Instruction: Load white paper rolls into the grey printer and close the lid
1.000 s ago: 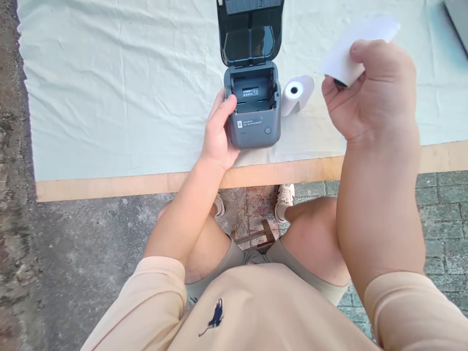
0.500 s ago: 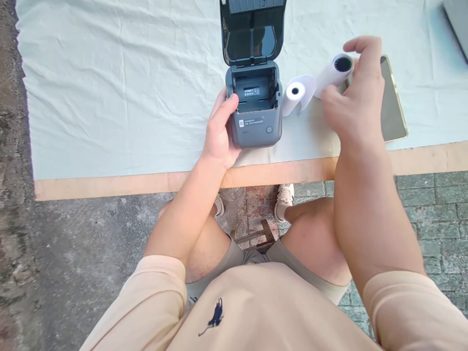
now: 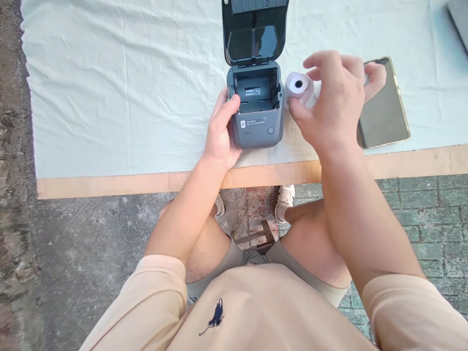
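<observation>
A dark grey label printer (image 3: 258, 129) stands on the cloth with its lid (image 3: 254, 36) raised and its paper bay showing inside. My left hand (image 3: 221, 129) is closed round the printer's left side, thumb on the front rim. Just right of the printer, a small white paper roll (image 3: 299, 84) sits between the thumb and index finger of my right hand (image 3: 334, 100). The other fingers of that hand spread away to the right. A second, larger roll is mostly or wholly hidden behind the hand.
A smartphone (image 3: 387, 109) in a pale case lies right of my right hand. A grey flat object (image 3: 460, 19) shows at the top right corner. The light cloth (image 3: 109, 97) covers the table, whose wooden front edge (image 3: 109, 184) runs before my knees.
My right hand has moved left, from the larger paper roll to the small one, and has closed on it. The small roll has shifted slightly. My left hand stays on the printer.
</observation>
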Action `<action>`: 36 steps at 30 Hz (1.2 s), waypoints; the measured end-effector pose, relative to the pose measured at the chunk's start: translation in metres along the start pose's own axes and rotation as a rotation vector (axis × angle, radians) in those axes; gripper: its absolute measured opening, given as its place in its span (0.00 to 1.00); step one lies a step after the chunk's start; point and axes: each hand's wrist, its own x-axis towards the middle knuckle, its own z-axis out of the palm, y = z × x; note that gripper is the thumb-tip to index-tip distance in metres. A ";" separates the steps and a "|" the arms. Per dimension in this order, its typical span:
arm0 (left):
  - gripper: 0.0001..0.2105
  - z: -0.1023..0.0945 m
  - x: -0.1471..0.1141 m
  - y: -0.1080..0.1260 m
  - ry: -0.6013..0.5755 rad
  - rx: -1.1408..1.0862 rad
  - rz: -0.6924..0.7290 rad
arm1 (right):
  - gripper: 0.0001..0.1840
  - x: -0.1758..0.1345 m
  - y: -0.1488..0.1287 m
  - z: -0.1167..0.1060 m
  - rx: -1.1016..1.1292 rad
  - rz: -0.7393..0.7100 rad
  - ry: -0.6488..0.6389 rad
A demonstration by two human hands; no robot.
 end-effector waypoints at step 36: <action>0.12 0.011 -0.006 -0.001 0.000 -0.023 0.038 | 0.13 -0.001 -0.037 -0.011 -0.044 -0.248 -0.225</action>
